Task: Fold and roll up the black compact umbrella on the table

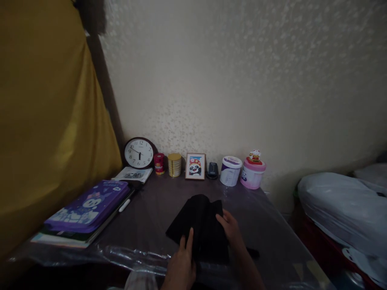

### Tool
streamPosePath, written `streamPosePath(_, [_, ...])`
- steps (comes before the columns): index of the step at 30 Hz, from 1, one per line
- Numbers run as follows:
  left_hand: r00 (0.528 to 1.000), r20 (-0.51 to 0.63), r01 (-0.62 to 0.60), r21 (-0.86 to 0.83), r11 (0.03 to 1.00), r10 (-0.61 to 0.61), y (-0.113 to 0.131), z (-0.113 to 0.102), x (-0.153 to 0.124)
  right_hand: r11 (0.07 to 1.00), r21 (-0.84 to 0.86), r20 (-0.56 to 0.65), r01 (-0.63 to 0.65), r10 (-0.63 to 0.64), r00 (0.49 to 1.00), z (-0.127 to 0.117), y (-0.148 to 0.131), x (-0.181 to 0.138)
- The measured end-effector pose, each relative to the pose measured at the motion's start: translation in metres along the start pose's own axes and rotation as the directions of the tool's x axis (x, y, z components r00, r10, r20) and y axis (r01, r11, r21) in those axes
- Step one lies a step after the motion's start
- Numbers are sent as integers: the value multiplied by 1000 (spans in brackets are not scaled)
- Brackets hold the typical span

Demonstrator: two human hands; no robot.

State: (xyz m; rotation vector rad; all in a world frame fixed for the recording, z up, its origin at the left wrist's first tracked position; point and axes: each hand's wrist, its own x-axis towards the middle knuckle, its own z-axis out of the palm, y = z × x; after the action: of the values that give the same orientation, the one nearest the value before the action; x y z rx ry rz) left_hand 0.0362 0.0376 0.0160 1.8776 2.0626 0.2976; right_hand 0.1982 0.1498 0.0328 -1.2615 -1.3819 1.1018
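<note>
On the table (272, 237), a folded cloth (199, 229) lies under both hands, a pencil case (90, 205) to its left, a clock (139, 152), tins and a framed picture (195, 166) behind it along the wall

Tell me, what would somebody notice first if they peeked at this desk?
Probably the two hands pressing on a black cloth at the near middle of the table: left hand, right hand. Next, the purple cartoon case at the left, and the round clock leaning on the wall behind it.
</note>
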Motion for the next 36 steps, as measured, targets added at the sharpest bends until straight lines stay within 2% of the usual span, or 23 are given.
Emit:
streamPosePath(4, [1000, 2, -4, -5, 1000, 4, -1, 2, 1, 984, 176, 76, -41, 28, 997, 17, -23, 7])
streamPosePath(8, [1000, 17, 14, 2, 1000, -14, 0, 2, 2, 963, 263, 54, -67, 54, 997, 44, -22, 20])
streamPosePath(12, [999, 50, 12, 0, 1000, -12, 1, 0, 2, 991, 88, 15, -102, 101, 995, 74, -15, 32])
streamPosePath(16, [997, 72, 3, 12, 1000, -4, -1, 1, 2, 969, -245, 99, -37, 63, 993, 93, -13, 38])
streamPosePath(19, [997, 80, 16, -38, 999, -13, -5, 3, 2, 914, -406, 135, -1, 61, 989, 98, -12, 41])
streamPosePath(25, [994, 102, 53, -146, 988, -39, -4, -2, 0, 855, -519, 142, 0, 86, 986, 98, -17, 42])
streamPosePath(29, [991, 118, 66, -35, 997, -61, 5, -11, 0, 821, -570, 178, 40, 75, 981, 102, -24, 42])
streamPosePath(32, [992, 109, 66, 14, 998, -67, 7, -11, 2, 823, -558, 257, 107, 48, 965, 103, -31, 35])
streamPosePath(34, [994, 88, 60, -7, 998, -59, 5, -8, 3, 841, -506, 336, 192, -13, 942, 98, -34, 24])
streamPosePath(36, [995, 76, 68, -26, 997, -66, 3, -3, 5, 839, -429, 376, 335, -172, 911, 88, -31, 8])
